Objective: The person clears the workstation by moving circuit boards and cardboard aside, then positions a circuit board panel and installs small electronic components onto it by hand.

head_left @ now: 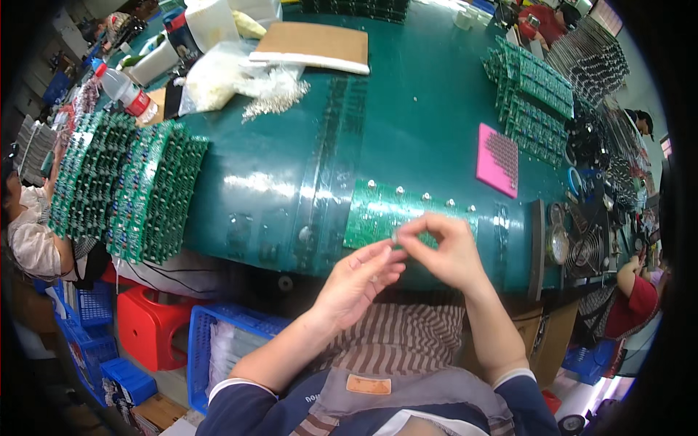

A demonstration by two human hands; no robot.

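My right hand (445,251) closes thumb and forefinger in a pinch on a small silvery part (395,237), too small to name. Just below and to its left, my left hand (361,282) is turned partly palm up with its fingers curled and thumb pressed in. Whatever it holds, if anything, is hidden. Both hands are over the near edge of a green circuit board (374,214) lying flat on the table. A row of several round silvery parts stands along the board's far edge. My right hand covers part of the board.
Stacked circuit boards stand at left (149,189) and right (534,94). A pink block (497,160) with rows of small metal pieces lies right of the board. Beyond are a heap of small silvery parts (276,93), a cardboard piece (313,45) and a bottle (125,91). A small fan (584,251) sits right.
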